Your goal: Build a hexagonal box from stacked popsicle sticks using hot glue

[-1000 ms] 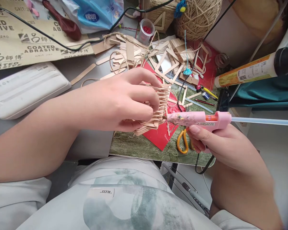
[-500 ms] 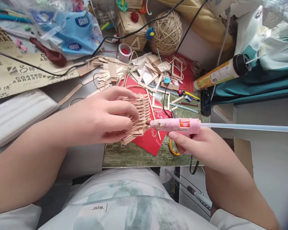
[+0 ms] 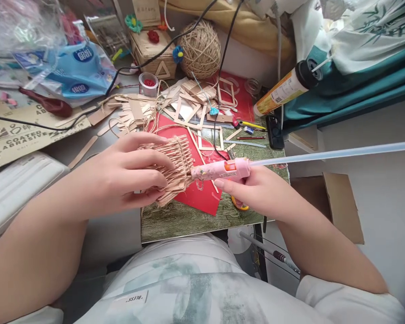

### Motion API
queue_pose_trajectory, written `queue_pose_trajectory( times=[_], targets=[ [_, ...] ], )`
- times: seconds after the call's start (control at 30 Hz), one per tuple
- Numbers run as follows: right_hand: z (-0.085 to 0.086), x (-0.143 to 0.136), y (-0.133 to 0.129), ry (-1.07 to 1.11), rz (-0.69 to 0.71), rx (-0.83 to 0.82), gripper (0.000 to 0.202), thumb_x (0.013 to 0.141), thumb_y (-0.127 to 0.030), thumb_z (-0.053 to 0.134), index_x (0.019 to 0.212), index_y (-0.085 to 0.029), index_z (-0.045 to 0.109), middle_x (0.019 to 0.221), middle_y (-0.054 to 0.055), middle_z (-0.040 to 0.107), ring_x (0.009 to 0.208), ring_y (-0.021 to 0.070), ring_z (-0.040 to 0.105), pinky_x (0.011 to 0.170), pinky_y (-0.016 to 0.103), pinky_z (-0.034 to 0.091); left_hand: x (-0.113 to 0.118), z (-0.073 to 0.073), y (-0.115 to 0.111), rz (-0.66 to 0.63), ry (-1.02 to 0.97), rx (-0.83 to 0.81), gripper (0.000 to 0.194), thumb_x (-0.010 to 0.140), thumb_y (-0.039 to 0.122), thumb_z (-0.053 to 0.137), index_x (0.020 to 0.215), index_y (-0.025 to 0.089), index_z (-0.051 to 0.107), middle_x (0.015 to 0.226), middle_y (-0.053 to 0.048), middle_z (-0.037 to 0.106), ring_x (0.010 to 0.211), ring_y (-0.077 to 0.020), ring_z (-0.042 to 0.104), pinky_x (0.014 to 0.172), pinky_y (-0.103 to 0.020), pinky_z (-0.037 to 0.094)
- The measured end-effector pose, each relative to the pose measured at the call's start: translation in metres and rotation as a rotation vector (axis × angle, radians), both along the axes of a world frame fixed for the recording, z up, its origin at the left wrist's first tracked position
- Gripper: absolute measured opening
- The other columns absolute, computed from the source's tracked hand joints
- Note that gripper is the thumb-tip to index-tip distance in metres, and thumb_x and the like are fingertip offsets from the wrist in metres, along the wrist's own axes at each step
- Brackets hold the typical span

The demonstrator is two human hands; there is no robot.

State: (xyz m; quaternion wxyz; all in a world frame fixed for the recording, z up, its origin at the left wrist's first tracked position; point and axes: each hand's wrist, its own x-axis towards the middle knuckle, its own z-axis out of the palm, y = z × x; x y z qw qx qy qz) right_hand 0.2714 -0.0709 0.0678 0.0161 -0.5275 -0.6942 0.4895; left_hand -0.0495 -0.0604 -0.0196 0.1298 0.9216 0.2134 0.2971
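My left hand (image 3: 131,173) grips a stacked structure of wooden craft sticks (image 3: 178,166), its fingers curled over the near-left side and hiding part of it. In my right hand (image 3: 253,189) is a pink hot glue gun (image 3: 219,170), with a long clear glue stick (image 3: 334,155) jutting out of its back end to the right. The gun's nozzle points left and meets, or nearly meets, the right side of the stick structure. Beneath both lies a red sheet (image 3: 202,200). Yellow-handled scissors (image 3: 239,204) show partly below the glue gun.
Loose craft sticks (image 3: 135,112) and stick frames (image 3: 211,137) litter the back of the table. Behind them stand a small tub (image 3: 148,84), a wooden box (image 3: 155,54) and a twine ball (image 3: 200,49). A phone (image 3: 275,131) and a tilted drink can (image 3: 286,87) are at right. A black cable (image 3: 121,69) crosses the back.
The view has shifted, so most things appear further left. The glue gun has tilted, its glue stick now slanting upward to the right. Both hands keep their holds.
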Motion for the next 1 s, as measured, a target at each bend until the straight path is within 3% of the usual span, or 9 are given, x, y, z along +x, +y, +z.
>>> queue_pose_trajectory(
  times=[0.17, 0.4, 0.6, 0.83, 1.0],
  targets=[
    [0.001, -0.002, 0.002, 0.018, -0.005, -0.021, 0.041, 0.106, -0.044, 0.059, 0.141, -0.027, 0.074, 0.068, -0.003, 0.055, 0.06, 0.0125, 0.045, 0.064, 0.027, 0.039, 0.0, 0.001, 0.0, 0.01, 0.018, -0.015, 0.022, 0.09, 0.024, 0.079, 0.107, 0.032, 0.068, 0.124, 0.004, 0.076, 0.13, -0.026, 0.065, 0.124, -0.048, 0.048],
    [0.004, -0.003, 0.004, 0.027, 0.015, -0.028, 0.043, 0.106, -0.046, 0.057, 0.138, -0.023, 0.075, 0.067, -0.002, 0.055, 0.064, 0.0144, 0.05, 0.068, 0.028, 0.043, 0.0, 0.005, -0.002, 0.019, 0.051, -0.036, 0.022, 0.09, 0.023, 0.079, 0.106, 0.032, 0.067, 0.124, 0.004, 0.076, 0.138, -0.0266, 0.06, 0.125, -0.047, 0.047],
    [0.003, -0.003, 0.005, -0.007, 0.006, -0.057, 0.044, 0.105, -0.048, 0.058, 0.137, -0.024, 0.075, 0.059, -0.007, 0.035, 0.054, 0.0116, 0.035, 0.056, 0.026, 0.033, 0.001, 0.005, -0.002, 0.01, 0.014, -0.05, 0.019, 0.091, 0.023, 0.078, 0.105, 0.032, 0.069, 0.123, 0.002, 0.077, 0.14, -0.0266, 0.059, 0.124, -0.046, 0.048],
    [-0.004, 0.0, 0.006, 0.009, -0.002, -0.042, 0.045, 0.105, -0.053, 0.059, 0.136, -0.026, 0.076, 0.062, -0.005, 0.043, 0.056, 0.0124, 0.037, 0.058, 0.027, 0.036, 0.001, 0.003, -0.001, 0.011, 0.021, -0.052, 0.019, 0.09, 0.024, 0.079, 0.105, 0.032, 0.069, 0.124, 0.002, 0.077, 0.139, -0.0282, 0.059, 0.122, -0.05, 0.049],
    [-0.01, 0.006, 0.009, 0.008, -0.034, -0.082, 0.05, 0.102, -0.061, 0.061, 0.135, -0.026, 0.075, 0.055, -0.006, 0.039, 0.05, 0.012, 0.037, 0.051, 0.027, 0.032, 0.001, 0.002, -0.002, 0.012, 0.008, -0.048, 0.018, 0.09, 0.025, 0.079, 0.103, 0.031, 0.069, 0.124, 0.002, 0.076, 0.14, -0.0293, 0.058, 0.121, -0.049, 0.05]
  ],
)
